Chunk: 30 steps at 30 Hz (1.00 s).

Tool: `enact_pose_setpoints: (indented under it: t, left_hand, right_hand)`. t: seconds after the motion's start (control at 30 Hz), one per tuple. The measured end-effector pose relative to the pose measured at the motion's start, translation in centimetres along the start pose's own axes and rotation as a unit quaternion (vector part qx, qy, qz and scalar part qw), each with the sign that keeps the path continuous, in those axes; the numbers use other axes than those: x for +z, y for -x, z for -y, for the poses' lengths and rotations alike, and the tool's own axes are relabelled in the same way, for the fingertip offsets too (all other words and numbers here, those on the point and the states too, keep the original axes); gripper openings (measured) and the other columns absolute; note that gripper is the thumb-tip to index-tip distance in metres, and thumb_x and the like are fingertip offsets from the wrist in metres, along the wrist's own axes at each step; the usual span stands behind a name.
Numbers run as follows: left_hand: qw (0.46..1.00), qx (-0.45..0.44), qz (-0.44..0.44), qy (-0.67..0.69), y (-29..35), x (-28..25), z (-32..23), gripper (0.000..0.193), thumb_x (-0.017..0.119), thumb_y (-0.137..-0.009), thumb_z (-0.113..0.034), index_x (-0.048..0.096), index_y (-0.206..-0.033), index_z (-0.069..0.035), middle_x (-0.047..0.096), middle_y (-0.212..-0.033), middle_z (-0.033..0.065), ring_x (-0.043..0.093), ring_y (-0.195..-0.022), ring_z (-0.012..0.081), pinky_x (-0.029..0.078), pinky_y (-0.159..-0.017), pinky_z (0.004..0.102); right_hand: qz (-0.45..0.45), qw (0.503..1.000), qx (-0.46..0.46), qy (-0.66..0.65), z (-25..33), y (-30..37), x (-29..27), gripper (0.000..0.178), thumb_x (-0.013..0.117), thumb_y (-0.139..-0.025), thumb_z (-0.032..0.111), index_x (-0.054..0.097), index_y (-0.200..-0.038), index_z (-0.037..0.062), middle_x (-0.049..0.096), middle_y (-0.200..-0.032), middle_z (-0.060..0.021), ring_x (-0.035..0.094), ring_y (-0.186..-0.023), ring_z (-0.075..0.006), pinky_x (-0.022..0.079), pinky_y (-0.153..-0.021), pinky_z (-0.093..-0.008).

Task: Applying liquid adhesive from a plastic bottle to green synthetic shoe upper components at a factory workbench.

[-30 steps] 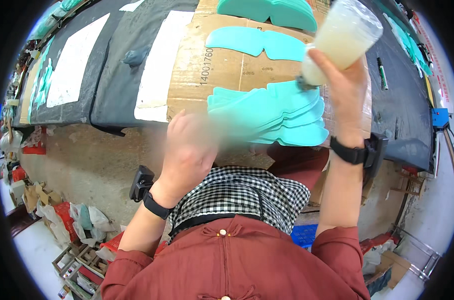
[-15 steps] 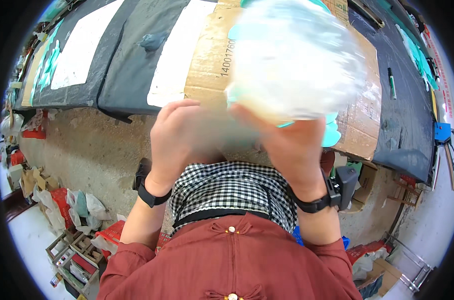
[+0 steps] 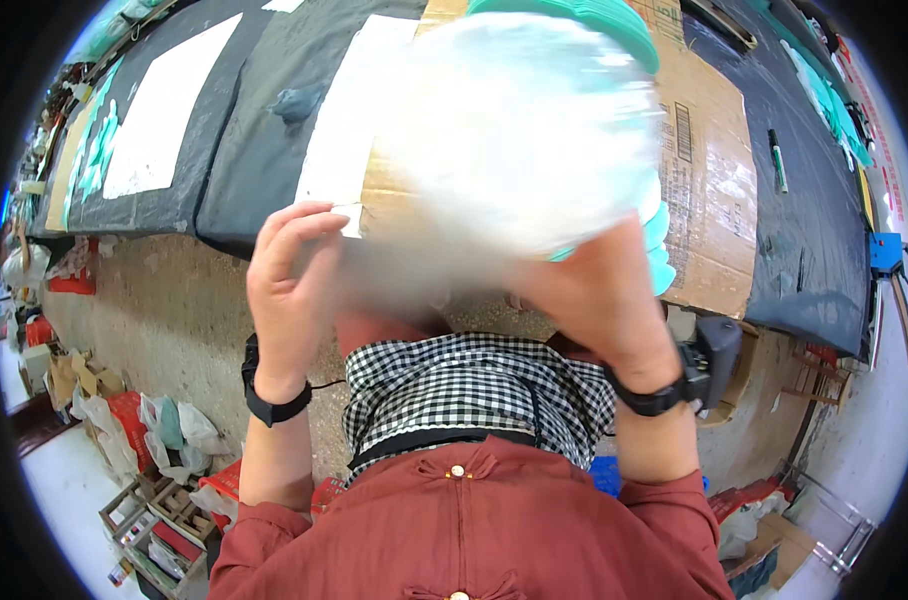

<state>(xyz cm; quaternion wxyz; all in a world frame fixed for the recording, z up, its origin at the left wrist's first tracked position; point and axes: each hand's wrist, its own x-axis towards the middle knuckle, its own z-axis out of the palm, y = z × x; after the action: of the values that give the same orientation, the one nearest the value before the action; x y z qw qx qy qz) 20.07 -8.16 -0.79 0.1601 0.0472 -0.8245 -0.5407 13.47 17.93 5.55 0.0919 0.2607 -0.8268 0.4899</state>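
A large, round, whitish thing (image 3: 524, 130), smeared by motion, covers much of the cardboard sheet (image 3: 714, 200) on the table; I cannot make out its kind. Teal flat pieces (image 3: 614, 30) with rounded edges show behind it and along its lower right side. My right hand (image 3: 614, 290) is at its lower edge, its fingers blurred, so their grip is hidden. Off to the left, my left hand (image 3: 294, 265) is raised near the table's front edge, fingers bent and apart from the thumb. A grey smear lies between both hands; what it is cannot be told.
White sheets (image 3: 174, 110) lie on the dark-covered table (image 3: 249, 130), with a dark grey lump (image 3: 296, 104) between them. A marker (image 3: 778, 160) rests at the right. Below left are plastic bags (image 3: 179, 430), red baskets and a wooden rack (image 3: 159, 530).
The whitish thing has shifted left and slightly down. My left hand has moved left, away from my right hand, and its fingers have spread. My right forearm has moved slightly right.
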Motion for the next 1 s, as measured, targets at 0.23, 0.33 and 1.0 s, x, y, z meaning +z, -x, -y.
enact_pose_setpoints:
  t: [0.23, 0.33, 1.0]
  left_hand:
    - [0.999, 0.036, -0.008, 0.026, -4.1, -1.6, -0.5, 0.017, 0.062, -0.101, 0.001, 0.071, -0.115, -0.001, 0.064, -0.128, 0.0055, 0.06, -0.113, 0.0117, 0.047, -0.097, 0.0244]
    - [0.998, 0.054, 0.026, -0.028, -6.8, 0.2, -2.1, 0.021, 0.068, -0.096, -0.003, 0.071, -0.116, -0.002, 0.067, -0.126, 0.0091, 0.063, -0.114, 0.0177, 0.048, -0.102, 0.0338]
    - [0.907, 0.144, 0.157, -0.364, -16.6, 12.5, -2.5, 0.055, 0.084, -0.083, -0.037, 0.068, -0.13, -0.012, 0.065, -0.123, 0.0155, 0.062, -0.11, 0.0319, 0.051, -0.095, 0.0441]
  right_hand:
    - [-0.209, 0.966, 0.141, -0.06, -4.7, -1.1, -7.2, 0.024, 0.079, -0.092, 0.008, 0.07, -0.112, -0.0005, 0.077, -0.099, -0.0046, 0.072, -0.083, -0.0114, 0.058, -0.071, -0.0262]
    - [-0.123, 0.97, 0.148, -0.152, -3.3, -0.9, -3.6, 0.033, 0.083, -0.085, 0.015, 0.068, -0.113, 0.0036, 0.076, -0.094, -0.0123, 0.074, -0.08, -0.024, 0.059, -0.071, -0.034]
    - [-0.091, 0.987, 0.046, -0.124, -1.5, 0.8, -4.0, 0.049, 0.084, -0.079, 0.023, 0.06, -0.119, 0.0094, 0.072, -0.095, -0.0171, 0.07, -0.089, -0.0417, 0.058, -0.074, -0.047]
